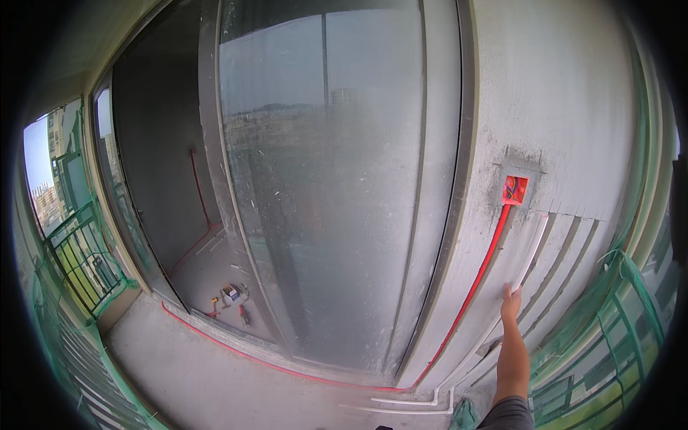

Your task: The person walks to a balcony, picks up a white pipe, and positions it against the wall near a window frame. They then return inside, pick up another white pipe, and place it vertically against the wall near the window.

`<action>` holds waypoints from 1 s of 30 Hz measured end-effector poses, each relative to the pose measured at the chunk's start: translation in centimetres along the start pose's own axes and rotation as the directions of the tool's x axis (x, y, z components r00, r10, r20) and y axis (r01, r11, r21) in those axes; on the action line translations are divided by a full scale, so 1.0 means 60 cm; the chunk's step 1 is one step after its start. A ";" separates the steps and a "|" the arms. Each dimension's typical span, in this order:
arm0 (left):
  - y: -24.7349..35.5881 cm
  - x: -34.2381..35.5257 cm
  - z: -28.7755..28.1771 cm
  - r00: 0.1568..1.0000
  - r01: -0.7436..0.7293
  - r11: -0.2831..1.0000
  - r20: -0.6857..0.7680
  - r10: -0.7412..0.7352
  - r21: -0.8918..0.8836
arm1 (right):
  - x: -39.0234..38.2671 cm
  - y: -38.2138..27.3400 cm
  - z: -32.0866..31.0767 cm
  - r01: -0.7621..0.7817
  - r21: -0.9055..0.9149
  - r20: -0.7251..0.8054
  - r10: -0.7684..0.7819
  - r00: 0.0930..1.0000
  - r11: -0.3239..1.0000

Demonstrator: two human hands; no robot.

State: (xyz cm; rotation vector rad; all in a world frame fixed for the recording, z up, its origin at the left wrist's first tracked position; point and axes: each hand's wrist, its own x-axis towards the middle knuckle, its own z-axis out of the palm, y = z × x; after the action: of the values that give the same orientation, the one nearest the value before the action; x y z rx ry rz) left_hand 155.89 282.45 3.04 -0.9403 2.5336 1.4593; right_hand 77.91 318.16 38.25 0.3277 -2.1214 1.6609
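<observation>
My right hand [510, 302] reaches up along the wall at the right, its fingers closed round a white plastic pipe [532, 254]. The pipe runs upright and slightly slanted, its upper end below and to the right of a red junction box [515, 190] set in the wall. Coloured wires show inside the box. A red conduit [473, 290] leaves the box and runs down the wall to the left of the pipe. Beside my hand, several grooves [560, 261] are cut into the plaster. Part of the pipe is hidden by my hand. My left hand is out of view.
White pipes [408, 401] with elbows lie along the floor by the wall foot. A green bag [464, 414] sits near them. Glass sliding doors [330, 201] stand ahead; tools [231, 292] lie on the floor inside. Green netting covers railings [616, 344] on both sides.
</observation>
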 end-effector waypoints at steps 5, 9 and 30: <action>-0.101 -0.159 0.064 0.986 -0.166 0.972 0.006 0.167 0.167 | 0.025 0.010 0.016 -0.029 -0.092 0.020 0.031 0.999 0.995; -0.090 -0.190 0.048 0.987 -0.135 0.849 0.146 0.069 0.511 | 0.037 0.003 0.017 0.000 -0.099 0.037 0.004 0.999 0.995; -0.078 -0.184 0.047 0.974 -0.225 0.841 0.099 0.202 0.492 | 0.035 0.001 -0.006 -0.002 -0.192 0.083 0.019 0.996 0.981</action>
State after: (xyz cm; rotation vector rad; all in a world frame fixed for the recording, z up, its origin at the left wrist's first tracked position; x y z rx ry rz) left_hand 166.71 288.21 1.81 -0.5464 2.8360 0.7569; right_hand 76.12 318.67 39.25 0.3330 -2.3274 1.4566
